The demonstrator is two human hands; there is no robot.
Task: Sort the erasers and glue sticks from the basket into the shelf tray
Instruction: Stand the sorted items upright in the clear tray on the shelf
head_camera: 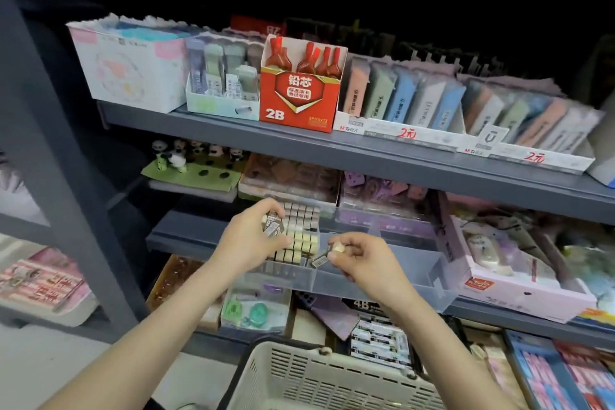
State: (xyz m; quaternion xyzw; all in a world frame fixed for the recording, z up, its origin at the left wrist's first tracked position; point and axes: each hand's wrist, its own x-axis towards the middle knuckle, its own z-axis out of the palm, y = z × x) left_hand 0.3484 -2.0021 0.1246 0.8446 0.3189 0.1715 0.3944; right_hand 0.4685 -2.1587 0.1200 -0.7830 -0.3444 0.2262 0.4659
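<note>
Erasers (273,226) | I'm gripping a few in my left hand (246,240), pinching one eraser (336,249) in my right hand (364,261), above shelf tray (416,265) at frame centre | probably light, firm, paper-sleeved; pinching long sides suits.

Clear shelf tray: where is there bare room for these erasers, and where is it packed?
Free: the right compartment of the clear plastic tray, between its middle divider and the pink cardboard box; its floor looks bare beyond the right hand. Crowded: the left compartment, packed with rows of cream erasers beside the left hand, which grips sleeved erasers.
</note>
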